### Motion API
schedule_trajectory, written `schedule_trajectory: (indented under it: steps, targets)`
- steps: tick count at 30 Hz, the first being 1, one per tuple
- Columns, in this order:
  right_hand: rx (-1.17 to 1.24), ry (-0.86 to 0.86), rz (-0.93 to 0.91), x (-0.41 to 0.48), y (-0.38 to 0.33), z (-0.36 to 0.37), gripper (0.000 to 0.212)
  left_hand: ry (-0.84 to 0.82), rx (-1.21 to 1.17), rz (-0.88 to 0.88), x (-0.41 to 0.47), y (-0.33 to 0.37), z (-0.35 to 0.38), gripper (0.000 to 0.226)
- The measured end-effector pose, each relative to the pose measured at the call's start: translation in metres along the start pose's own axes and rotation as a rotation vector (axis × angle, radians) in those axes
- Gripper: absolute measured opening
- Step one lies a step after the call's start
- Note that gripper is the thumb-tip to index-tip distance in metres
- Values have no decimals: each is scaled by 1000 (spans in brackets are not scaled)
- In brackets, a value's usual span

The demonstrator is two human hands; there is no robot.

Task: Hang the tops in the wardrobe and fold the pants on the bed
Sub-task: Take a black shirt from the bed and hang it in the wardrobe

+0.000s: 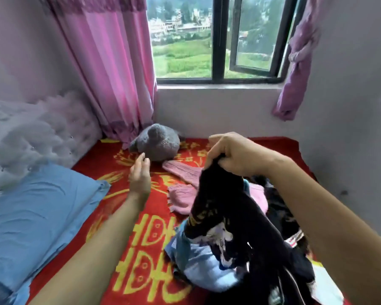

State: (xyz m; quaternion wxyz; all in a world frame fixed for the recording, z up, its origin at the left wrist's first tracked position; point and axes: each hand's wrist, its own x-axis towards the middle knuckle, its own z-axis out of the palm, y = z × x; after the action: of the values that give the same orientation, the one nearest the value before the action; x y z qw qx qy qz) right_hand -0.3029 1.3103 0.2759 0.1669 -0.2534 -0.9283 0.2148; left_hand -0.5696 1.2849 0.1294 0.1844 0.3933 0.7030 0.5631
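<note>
Red bedding printed with yellow characters covers the bed (123, 164) beneath one window (216, 38), framed by two pink curtains, one hanging at left (110, 62), one knotted at right (295, 60). From the head view, your right hand (233, 155) has its fingers (209, 160) closed around the top of one black garment (235, 216) with a printed graphic, lifted clear above the clothes pile (207, 267) at the bed's right side. Whether it is a top or pants you cannot tell. Your left hand (140, 175) hovers over the bedding, fingers loosely spread, gripping nothing. One pink knitted garment (183, 186) lies spread between your hands. One grey plush toy (157, 142) sits near the left curtain; one blue pillow (37, 214) lies by the tufted headboard (31, 133).
</note>
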Motion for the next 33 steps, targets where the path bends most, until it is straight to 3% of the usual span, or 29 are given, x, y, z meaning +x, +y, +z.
schedule_trajectory:
  steps: [3,5,7,11,13,15,17,20,23,25,30,33]
  targets:
    - [-15,68,78,-25,31,-8,50,-305,-11,58,-30,25,48,57]
    - [62,153,91,-38,48,-11,51,-452,-41,-25,-52,29,76,50]
    - [160,225,67,-48,58,-11,51,-587,3,-89,-74,20,91,67]
    - [313,248,-7,-55,57,4,53,-728,291,27,-120,-11,96,98]
    - [373,189,-39,-50,54,20,50,-654,311,78,-132,-16,92,88]
    - [414,152,-81,-42,51,39,49,-561,230,163,-141,-16,79,47]
    - [451,203,-71,-31,50,60,45,-373,213,64,-152,-23,55,25]
    - [374,288,-7,-14,48,89,43,-20,234,-129,-168,-42,-3,35]
    - [175,172,-63,0,29,120,43,177,351,-23,-189,-47,-63,22]
    - [93,79,-130,6,5,143,42,289,472,84,-200,-46,-102,28]
    - [29,-34,-203,16,-74,195,38,473,482,39,-232,-50,-206,29]
    - [-47,-163,-268,27,-141,225,47,479,425,-21,-273,-51,-276,54]
